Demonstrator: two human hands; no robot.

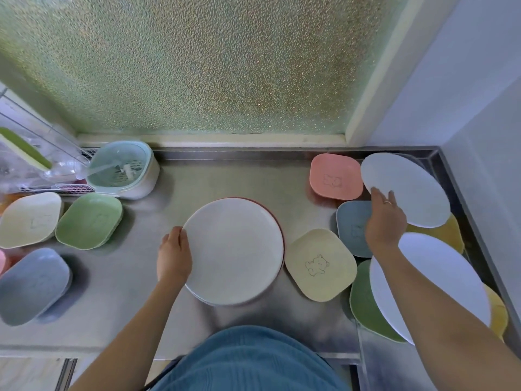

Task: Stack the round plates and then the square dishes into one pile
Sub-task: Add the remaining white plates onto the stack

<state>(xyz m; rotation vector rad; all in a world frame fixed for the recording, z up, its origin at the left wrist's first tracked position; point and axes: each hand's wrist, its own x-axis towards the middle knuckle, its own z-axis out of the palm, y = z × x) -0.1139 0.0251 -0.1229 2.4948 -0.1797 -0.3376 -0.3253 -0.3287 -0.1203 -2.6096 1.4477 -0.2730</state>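
Note:
A pile of round plates (234, 249) sits in the middle of the steel counter, a cream plate on top and a red rim showing beneath. My left hand (173, 255) rests against the pile's left edge. At the right, my right hand (384, 218) grips the near edge of a white round plate (408, 187), which is tilted above the dishes there. Another white round plate (439, 277) lies lower right, partly under my forearm. Square dishes lie around: pink (335, 176), blue (352, 227), cream with a bear (318, 263), green (366, 306) and yellow (448, 230).
On the left are more square dishes: cream (29, 218), green (88, 220), blue (32, 286). A pale green strainer basket (124, 169) and a wire rack (42, 165) stand at the back left. Frosted glass rises behind the counter (225, 176), a wall on the right.

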